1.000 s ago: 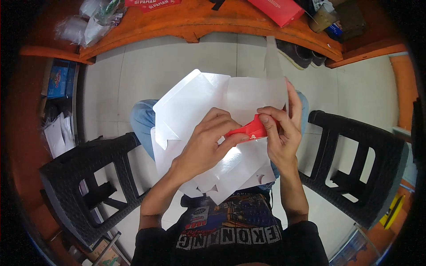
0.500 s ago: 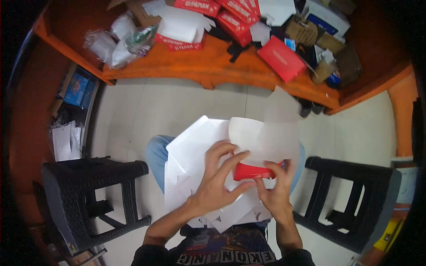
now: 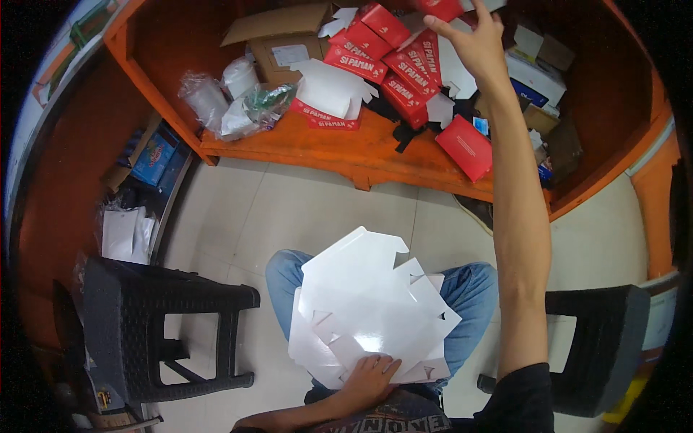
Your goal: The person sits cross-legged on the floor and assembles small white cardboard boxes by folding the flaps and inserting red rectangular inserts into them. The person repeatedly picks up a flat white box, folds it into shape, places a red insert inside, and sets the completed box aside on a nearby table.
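My left hand (image 3: 372, 375) lies with its fingers out on a stack of white die-cut box blanks (image 3: 375, 303) across my lap. My right arm reaches far forward to the orange shelf. There my right hand (image 3: 476, 43) has its fingers spread, with the thumb at the lower edge of a small red box (image 3: 442, 9). That box is slightly blurred and cut off by the top of the picture. Below and left of it lies a heap of folded red boxes (image 3: 411, 76) with white lettering.
Along the orange shelf (image 3: 339, 159) are white cups in plastic (image 3: 206, 97), an open cardboard carton (image 3: 281, 43), a partly folded white-and-red box (image 3: 328, 94) and a flat red box (image 3: 468, 148). Black stools stand left (image 3: 173, 289) and right (image 3: 595, 346) of my legs.
Both hands were on a red box with a raised white lid above my lap. My right hand has gone forward to the shelf; my left has dropped onto the blanks. The view has shifted.
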Demonstrator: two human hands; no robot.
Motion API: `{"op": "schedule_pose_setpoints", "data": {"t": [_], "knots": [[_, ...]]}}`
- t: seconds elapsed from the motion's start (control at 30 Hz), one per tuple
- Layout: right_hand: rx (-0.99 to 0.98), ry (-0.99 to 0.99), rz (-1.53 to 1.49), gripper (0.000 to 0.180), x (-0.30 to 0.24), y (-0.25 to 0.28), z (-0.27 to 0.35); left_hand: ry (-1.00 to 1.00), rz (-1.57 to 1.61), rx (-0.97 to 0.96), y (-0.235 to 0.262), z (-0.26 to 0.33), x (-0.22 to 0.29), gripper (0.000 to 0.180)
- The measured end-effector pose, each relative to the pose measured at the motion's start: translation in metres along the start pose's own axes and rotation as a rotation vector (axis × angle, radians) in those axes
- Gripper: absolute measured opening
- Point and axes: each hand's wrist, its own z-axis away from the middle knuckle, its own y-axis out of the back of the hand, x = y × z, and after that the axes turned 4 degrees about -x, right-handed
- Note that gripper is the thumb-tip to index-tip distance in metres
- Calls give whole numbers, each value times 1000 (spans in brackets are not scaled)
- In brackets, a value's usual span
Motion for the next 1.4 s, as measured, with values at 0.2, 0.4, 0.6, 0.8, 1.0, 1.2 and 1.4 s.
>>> {"op": "schedule_pose_setpoints", "data": {"t": [0.2, 0.4, 0.6, 0.8, 1.0, 1.2, 1.4], "knots": [[-360, -91, -432, 72, -5, -10, 143, -23, 18, -31, 19, 2, 18, 30], [-1436, -91, -228, 65, -3, 88, 314, -84, 245, -33, 68, 5, 27, 13], [-1632, -481, -214, 61, -57, 180, 347, -27, 551, 209, 126, 0, 20, 22], [-1007, -421, -71, 18, -49, 198, 352, -317, 398, 1002, 179, -8, 48, 38], [-721, -684, -295, 14, -55, 177, 341, -361, 263, 1267, 154, 1, 17, 46], [-1008, -677, -378, 19, -45, 151, 365, -159, 690, 1007, 146, -27, -10, 63], [-986, -558, -490, 18, -55, 156, 375, -50, 631, 1042, 159, -43, -48, 58]]}}
